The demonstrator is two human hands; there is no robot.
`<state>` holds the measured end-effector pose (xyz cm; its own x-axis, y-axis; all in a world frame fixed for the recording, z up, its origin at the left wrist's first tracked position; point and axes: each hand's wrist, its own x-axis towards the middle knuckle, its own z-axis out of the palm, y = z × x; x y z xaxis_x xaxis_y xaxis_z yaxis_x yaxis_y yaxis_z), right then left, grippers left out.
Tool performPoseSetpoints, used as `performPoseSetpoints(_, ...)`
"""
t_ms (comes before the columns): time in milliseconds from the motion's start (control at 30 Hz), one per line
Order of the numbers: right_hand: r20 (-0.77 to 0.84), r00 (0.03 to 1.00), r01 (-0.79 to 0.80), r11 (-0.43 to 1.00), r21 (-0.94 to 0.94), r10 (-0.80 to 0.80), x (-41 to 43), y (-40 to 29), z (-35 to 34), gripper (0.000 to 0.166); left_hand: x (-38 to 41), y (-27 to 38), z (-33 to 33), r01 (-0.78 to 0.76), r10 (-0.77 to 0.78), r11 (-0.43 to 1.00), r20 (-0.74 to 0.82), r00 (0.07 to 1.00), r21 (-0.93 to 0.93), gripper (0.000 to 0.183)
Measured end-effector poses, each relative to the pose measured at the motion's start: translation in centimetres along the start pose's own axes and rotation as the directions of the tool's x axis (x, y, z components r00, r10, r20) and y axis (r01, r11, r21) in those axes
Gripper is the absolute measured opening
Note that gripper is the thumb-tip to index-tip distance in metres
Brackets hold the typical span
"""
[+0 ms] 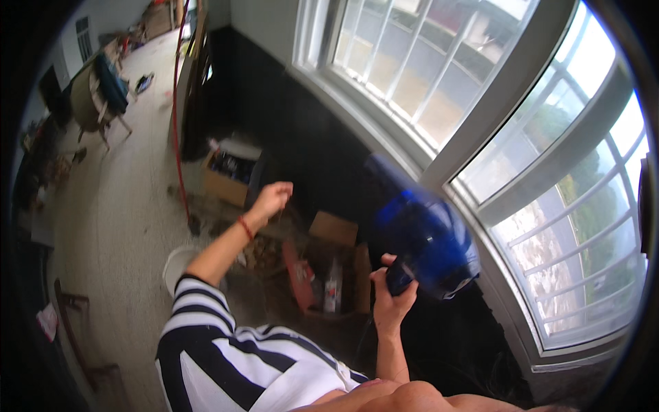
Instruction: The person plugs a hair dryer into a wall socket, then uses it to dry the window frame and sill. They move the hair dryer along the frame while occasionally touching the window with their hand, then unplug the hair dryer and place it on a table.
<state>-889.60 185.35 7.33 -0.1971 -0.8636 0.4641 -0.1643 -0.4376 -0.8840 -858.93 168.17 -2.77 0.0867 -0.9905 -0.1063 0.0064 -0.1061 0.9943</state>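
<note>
A blue hair dryer (pixel 430 232) is in my right hand (pixel 391 296), whose fingers wrap its dark handle. The dryer's narrow nozzle (pixel 388 170) points up and to the left in the picture, beside the window frame. My left hand (pixel 273 198) is raised in the air with its fingers curled together, and no thing shows in them. It has a red bracelet (pixel 245 227) at the wrist. Behind that hand stands a cardboard box (pixel 225 184) with dark items inside. Between my hands, lower down, is an open carton (pixel 363 275) with a clear bottle (pixel 333 288) in it.
Barred windows (pixel 406 67) line the right side above a dark wall panel (pixel 267 103). A white bucket (pixel 177 265) is under my left forearm. A red pole (pixel 178 134) leans close by. Farther off, a chair (pixel 95 98) stands on the pale floor (pixel 123 206).
</note>
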Motion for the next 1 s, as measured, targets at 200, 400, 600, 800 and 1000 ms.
performPoseSetpoints(200, -0.145, 0.986, -0.085, 0.996, -0.001, 0.084, -3.6, -1.6, -2.9, 0.034, -3.8, 3.0, -3.8, 0.046, -0.046, 0.988, -0.004, 0.999, 0.147, 0.033)
performPoseSetpoints(400, -0.171, 0.984, 0.055, 0.998, 0.018, -0.051, -3.6, -3.1, -3.3, 0.036, -4.5, 5.8, -6.0, 0.035, -0.025, 0.968, -0.045, 0.999, 0.248, 0.033)
performPoseSetpoints(600, -0.194, 0.981, 0.034, 0.996, 0.083, -0.017, -0.9, -4.4, -1.5, 0.035, 2.5, 12.1, -3.5, -0.051, 0.039, 0.959, 0.049, 0.998, 0.28, 0.035)
performPoseSetpoints(800, -0.221, 0.975, 0.022, 0.991, 0.132, 0.008, 0.8, -4.0, 0.8, 0.033, 14.8, 18.9, -3.5, -0.127, 0.112, 0.96, 0.075, 0.991, 0.251, 0.041)
performPoseSetpoints(1000, -0.265, 0.958, -0.112, 0.994, 0.001, 0.108, 1.4, -2.7, 4.1, 0.04, 30.7, 27.1, -3.9, -0.336, 0.308, 0.914, 0.15, 0.939, 0.226, 0.051)
